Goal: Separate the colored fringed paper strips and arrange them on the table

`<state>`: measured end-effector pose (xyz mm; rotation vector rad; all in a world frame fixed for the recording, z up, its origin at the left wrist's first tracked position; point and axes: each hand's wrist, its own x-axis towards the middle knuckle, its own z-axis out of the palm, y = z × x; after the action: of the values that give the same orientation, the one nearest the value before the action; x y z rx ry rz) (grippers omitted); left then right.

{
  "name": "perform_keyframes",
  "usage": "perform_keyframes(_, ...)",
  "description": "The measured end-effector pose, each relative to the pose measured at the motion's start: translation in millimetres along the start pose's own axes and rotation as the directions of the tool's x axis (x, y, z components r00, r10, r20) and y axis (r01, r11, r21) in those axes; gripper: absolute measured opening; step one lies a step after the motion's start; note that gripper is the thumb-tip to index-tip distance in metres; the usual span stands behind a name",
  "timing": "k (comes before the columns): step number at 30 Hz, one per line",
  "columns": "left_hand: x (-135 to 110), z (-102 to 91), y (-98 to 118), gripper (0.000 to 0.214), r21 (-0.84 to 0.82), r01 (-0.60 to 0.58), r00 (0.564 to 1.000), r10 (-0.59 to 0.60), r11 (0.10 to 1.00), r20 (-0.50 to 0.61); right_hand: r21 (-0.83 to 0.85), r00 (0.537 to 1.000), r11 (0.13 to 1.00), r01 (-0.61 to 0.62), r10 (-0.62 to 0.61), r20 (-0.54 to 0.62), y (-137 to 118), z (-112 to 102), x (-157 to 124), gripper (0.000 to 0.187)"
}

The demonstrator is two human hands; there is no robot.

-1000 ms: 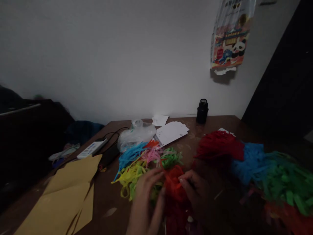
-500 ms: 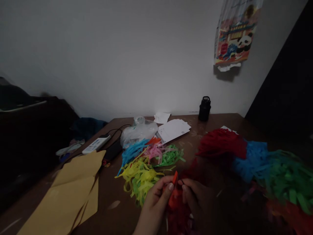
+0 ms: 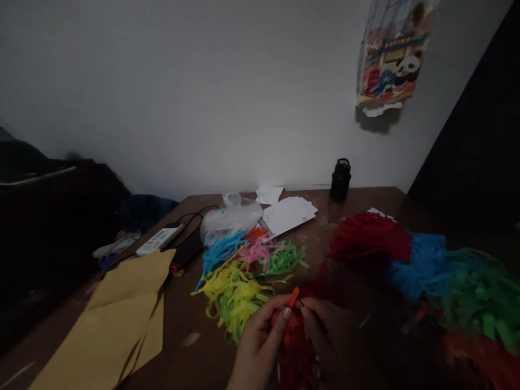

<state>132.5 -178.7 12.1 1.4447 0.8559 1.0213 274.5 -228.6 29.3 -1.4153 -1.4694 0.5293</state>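
My left hand point(image 3: 263, 337) pinches an orange paper strip point(image 3: 294, 296) between thumb and index finger, its end sticking up past the fingertips. Close beside it, my right hand point(image 3: 325, 324) is closed in a pinch at a thin dark piece point(image 3: 301, 304), too small and dim to name. Red fringed paper point(image 3: 298, 349) hangs below and between both hands, partly hidden by them. Just left of my left hand lies a yellow paper fringe point(image 3: 233, 298). Blue point(image 3: 223, 249), pink point(image 3: 260, 252) and green point(image 3: 286, 258) fringes lie behind it.
Red point(image 3: 369, 235), blue point(image 3: 422, 262) and green point(image 3: 475, 292) fringed tassels lie at the right. Brown folded paper point(image 3: 109, 319) covers the left. Further back are a plastic bag point(image 3: 231, 219), white cards point(image 3: 289, 215) and a black bottle point(image 3: 340, 180) near the wall.
The orange strip's tip has tilted slightly to the right, and both hands have shifted a little right and down. The things on the table lie as before.
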Motion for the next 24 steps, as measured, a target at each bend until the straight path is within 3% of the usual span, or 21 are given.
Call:
perform_keyframes(3,-0.6,-6.0,-3.4,0.019,0.310,-0.237,0.971,0.239,0.921,0.032,0.051,0.998,0.997,-0.065,0.064,0.018,-2.0,-2.7,1.8,0.033)
perform_keyframes(6,-1.6,-10.0,-7.3,0.029,0.515,-0.502,0.856,0.486,0.695,0.177,0.172,0.980,0.966,-0.195,0.186,0.068,1.4,-1.6,3.4,0.030)
perform_keyframes(9,-3.5,-8.3,-12.5,0.036,0.583,-0.618,0.763,0.580,0.527,0.284,0.167,0.977,0.963,-0.212,0.210,0.034,10.9,5.3,4.6,0.028)
perform_keyframes(11,-4.8,-4.3,-14.8,0.036,0.588,-0.626,0.762,0.563,0.513,0.320,0.089,0.994,0.992,-0.088,0.094,-0.061,18.2,8.8,6.4,0.026)
perform_keyframes(13,-5.5,-0.4,-13.6,0.035,0.570,-0.611,0.788,0.489,0.549,0.374,0.069,0.986,0.998,0.007,0.005,-0.167,23.3,5.9,10.0,0.026)
perform_keyframes(15,-4.9,0.0,-8.3,0.032,0.549,-0.568,0.818,0.346,0.613,0.459,0.232,0.969,0.973,-0.009,0.066,-0.238,24.6,-6.1,14.9,0.025)
perform_keyframes(16,-4.1,-2.0,-4.8,0.029,0.535,-0.531,0.826,0.258,0.657,0.502,0.384,0.957,0.922,-0.048,0.152,-0.246,23.9,-15.0,17.3,0.025)
perform_keyframes(18,-1.8,-10.1,1.8,0.026,0.510,-0.436,0.838,0.129,0.741,0.530,0.687,0.926,0.721,-0.094,0.316,-0.205,20.3,-35.3,20.9,0.024)
perform_keyframes(20,0.6,-20.2,4.3,0.042,0.501,-0.380,0.859,0.095,0.778,0.503,0.849,0.912,0.522,-0.081,0.382,-0.148,15.4,-52.3,21.9,0.024)
perform_keyframes(22,1.3,-24.5,0.1,0.076,0.537,-0.376,0.862,0.073,0.755,0.501,0.896,0.918,0.437,-0.081,0.382,-0.104,10.4,-60.4,21.5,0.024)
perform_keyframes(24,-1.0,-16.3,-11.6,0.097,0.583,-0.394,0.824,-0.007,0.710,0.566,0.900,0.928,0.420,-0.112,0.367,-0.056,5.7,-60.7,23.3,0.024)
